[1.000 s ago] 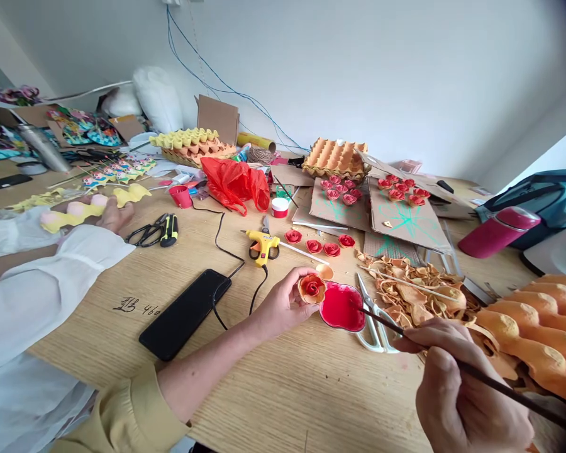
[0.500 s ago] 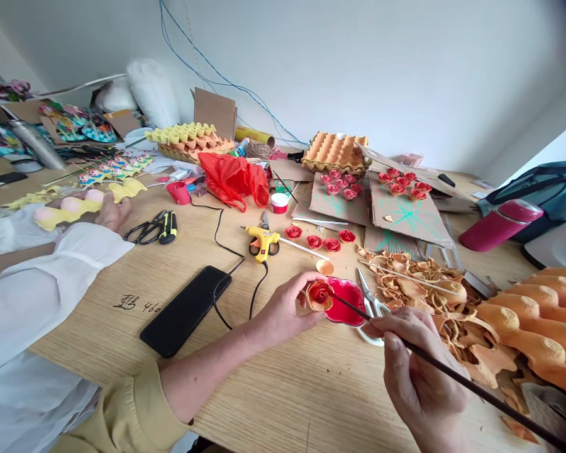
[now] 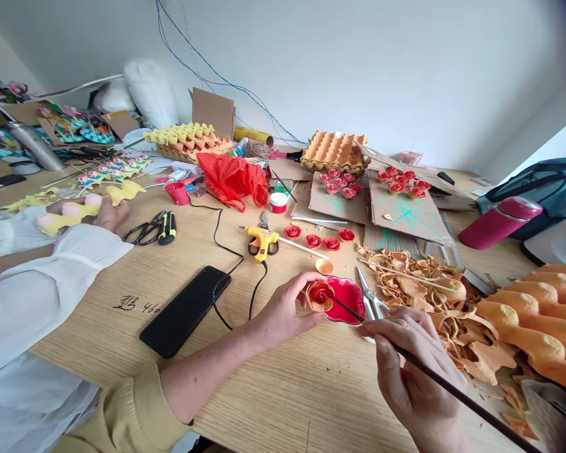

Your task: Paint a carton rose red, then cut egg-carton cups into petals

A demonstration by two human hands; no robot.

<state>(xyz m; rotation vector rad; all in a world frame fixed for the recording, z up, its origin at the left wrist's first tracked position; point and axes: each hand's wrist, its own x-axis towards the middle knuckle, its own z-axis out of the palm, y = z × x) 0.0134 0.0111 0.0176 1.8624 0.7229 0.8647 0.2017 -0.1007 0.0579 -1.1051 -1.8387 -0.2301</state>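
Between the thumb and fingers of my left hand (image 3: 290,306) is a rose made of egg-carton pulp (image 3: 320,296), red inside with bare orange on its outer petals. My right hand (image 3: 417,371) grips a long dark paintbrush (image 3: 434,372), whose tip meets the rose's right side. Just behind the rose lies a dish of red paint (image 3: 346,299), partly covered by the brush. White-handled scissors (image 3: 370,299) rest against the dish's right edge. An orange pulp cup (image 3: 324,267) sits beyond the dish, and several red roses (image 3: 314,241) stand farther back.
A yellow glue gun (image 3: 263,242) and a black phone (image 3: 185,311) lie left of centre. Orange scraps (image 3: 419,283) and an egg carton (image 3: 542,314) fill the right side. Finished roses stand on cardboard (image 3: 408,214). At left, another person's hand (image 3: 110,214) holds a yellow carton strip.
The brush and my right hand have shifted slightly left and down, with the tip still at the rose. The rose looks slightly turned. At left, the other person's carton strip has moved a little.
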